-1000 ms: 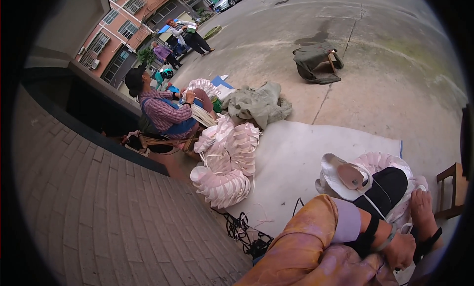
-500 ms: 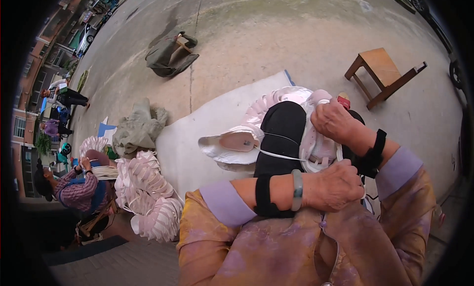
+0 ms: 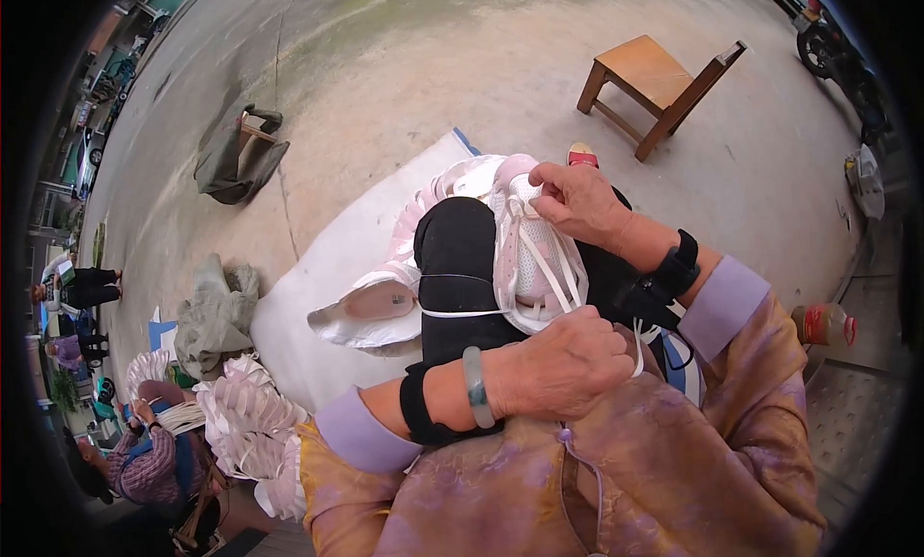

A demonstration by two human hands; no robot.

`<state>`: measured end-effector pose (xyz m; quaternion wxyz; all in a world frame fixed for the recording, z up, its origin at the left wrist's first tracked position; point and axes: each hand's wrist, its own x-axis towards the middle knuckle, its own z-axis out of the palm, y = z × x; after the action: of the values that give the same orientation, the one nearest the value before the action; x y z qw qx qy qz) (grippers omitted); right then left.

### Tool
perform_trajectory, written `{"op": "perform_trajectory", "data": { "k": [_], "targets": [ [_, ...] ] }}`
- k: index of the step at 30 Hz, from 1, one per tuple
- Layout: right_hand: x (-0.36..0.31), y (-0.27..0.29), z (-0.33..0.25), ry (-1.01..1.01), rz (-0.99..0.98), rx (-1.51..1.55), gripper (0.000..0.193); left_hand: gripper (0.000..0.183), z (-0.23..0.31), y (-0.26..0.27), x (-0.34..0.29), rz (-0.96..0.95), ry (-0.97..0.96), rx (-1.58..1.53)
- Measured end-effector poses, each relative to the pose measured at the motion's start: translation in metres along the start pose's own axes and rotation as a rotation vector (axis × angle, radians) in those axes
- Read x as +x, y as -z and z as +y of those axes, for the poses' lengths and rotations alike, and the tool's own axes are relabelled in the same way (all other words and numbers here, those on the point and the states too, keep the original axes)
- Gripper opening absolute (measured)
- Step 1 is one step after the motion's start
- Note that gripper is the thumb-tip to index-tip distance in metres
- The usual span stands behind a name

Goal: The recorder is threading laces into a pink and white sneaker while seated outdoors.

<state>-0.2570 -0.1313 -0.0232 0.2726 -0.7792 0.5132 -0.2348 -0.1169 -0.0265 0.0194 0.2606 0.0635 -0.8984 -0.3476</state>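
A pink-and-white sneaker [image 3: 525, 280] lies across my dark-clad lap, with white shoelace strands [image 3: 547, 254] over its top. My left hand [image 3: 563, 365], below the shoe's near end, is closed round the shoelace; a white end sticks out beside its fingers. Near the shoe's far end, my right hand [image 3: 582, 206] has thumb and forefinger bent together at the lacing, pinching the lace. Just left of my black-covered knee [image 3: 457, 240], a white shoe with a pink insole [image 3: 380, 305] lies on its side. A thin white cord runs across the knee.
A white sheet [image 3: 318, 259] covers the ground ahead, with a row of pink-white shoes [image 3: 409, 220] on it. Bundled shoes [image 3: 250, 413] lie to the left, beside a seated person [image 3: 159, 461]. A wooden chair [image 3: 643, 71] stands ahead right; a bottle [image 3: 823, 326] is at the right.
The view has swung, so the surroundings sit further left. My right hand has turned and opened its grip somewhat, and lace strands now show between my hands.
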Motion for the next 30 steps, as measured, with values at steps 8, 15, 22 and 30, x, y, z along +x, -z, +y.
{"op": "perform_trajectory", "data": {
  "k": [8,15,22,30],
  "targets": [
    [-0.009,-0.002,0.002,0.191,-0.226,-0.486,0.013,0.01,-0.003,-0.004,0.003,-0.028,0.054,-0.035],
    [-0.014,-0.017,0.008,0.178,-0.197,-0.55,0.013,0.011,-0.002,-0.005,0.003,-0.069,0.104,-0.011],
    [-0.036,-0.019,0.042,0.04,0.109,-0.179,0.015,0.009,-0.005,0.006,-0.002,-0.113,0.188,-0.067],
    [-0.016,-0.014,0.046,0.039,0.019,0.235,0.018,0.009,-0.004,0.007,0.001,-0.172,0.222,-0.081]
  ]
}}
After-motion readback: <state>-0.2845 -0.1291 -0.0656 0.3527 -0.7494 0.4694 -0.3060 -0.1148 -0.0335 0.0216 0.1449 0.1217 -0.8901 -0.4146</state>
